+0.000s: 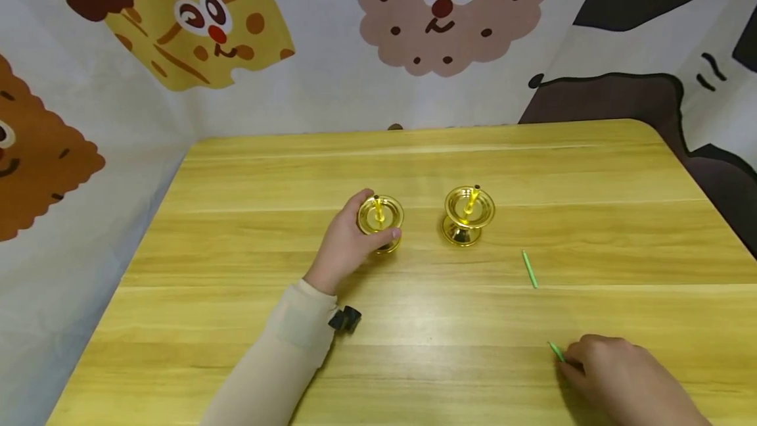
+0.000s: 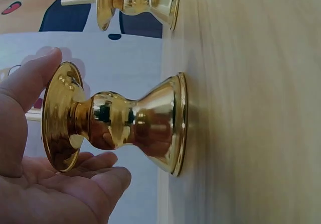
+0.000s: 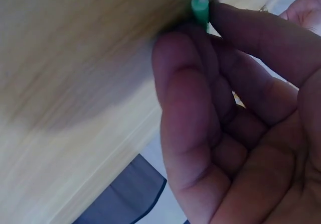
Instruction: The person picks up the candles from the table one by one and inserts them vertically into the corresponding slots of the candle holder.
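Fingers [image 2: 35,81] of our left hand [image 1: 345,242] curl round the dish of the left gold holder [image 1: 387,219], upright on the tabletop [image 1: 236,229], yellow stick [image 1: 379,210] standing in it. We're pinching the held green stick [image 1: 556,351] in our right hand [image 1: 615,370]; can't tell if it touches wood. Right gold holder [image 1: 461,234] stands near the first, also carrying a stick. Loose green stick [image 1: 529,269] lies between that holder and our right hand.

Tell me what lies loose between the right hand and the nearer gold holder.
A green stick lies roughly between the right hand and that holder, on the table, as the head view shows.
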`<state>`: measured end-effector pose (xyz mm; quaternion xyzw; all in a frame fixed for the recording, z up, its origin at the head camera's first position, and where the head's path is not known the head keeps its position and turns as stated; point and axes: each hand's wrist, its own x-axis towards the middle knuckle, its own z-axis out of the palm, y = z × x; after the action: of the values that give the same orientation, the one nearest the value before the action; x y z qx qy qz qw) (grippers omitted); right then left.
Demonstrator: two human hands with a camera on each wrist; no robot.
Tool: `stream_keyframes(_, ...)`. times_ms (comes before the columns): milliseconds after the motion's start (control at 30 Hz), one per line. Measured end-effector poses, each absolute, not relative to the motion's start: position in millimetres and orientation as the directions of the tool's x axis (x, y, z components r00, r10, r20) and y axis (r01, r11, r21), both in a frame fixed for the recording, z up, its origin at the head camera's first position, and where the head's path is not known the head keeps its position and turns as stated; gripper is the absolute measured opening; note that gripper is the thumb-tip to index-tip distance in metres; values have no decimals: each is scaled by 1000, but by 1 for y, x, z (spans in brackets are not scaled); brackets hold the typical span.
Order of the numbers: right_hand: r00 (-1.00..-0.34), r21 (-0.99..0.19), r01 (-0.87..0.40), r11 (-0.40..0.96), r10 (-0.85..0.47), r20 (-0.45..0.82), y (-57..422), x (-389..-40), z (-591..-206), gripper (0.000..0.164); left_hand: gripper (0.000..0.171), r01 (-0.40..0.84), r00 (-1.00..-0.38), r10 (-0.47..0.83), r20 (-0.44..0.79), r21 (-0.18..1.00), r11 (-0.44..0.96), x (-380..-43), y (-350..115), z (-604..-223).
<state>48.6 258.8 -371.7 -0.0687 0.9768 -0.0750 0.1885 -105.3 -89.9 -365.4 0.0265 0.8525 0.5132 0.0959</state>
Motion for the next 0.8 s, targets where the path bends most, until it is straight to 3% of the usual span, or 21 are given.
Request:
stream_keyframes(333,-914,-176,-82,981,-144,-380,261,47,-377,42,91,-40,-980,151,-129,872,489,-106,-92,-369)
stream_keyframes(600,-879,-249,-2,969,-121,-462,262,41,-375,29,90,-41,-980,151,-132,869,494,-106,-92,-368)
stream_keyframes(800,-950,-316,-89,944,-176,-257,257,43,-370,20,91,-41,-980,147,-132,863,504,-105,-92,-367)
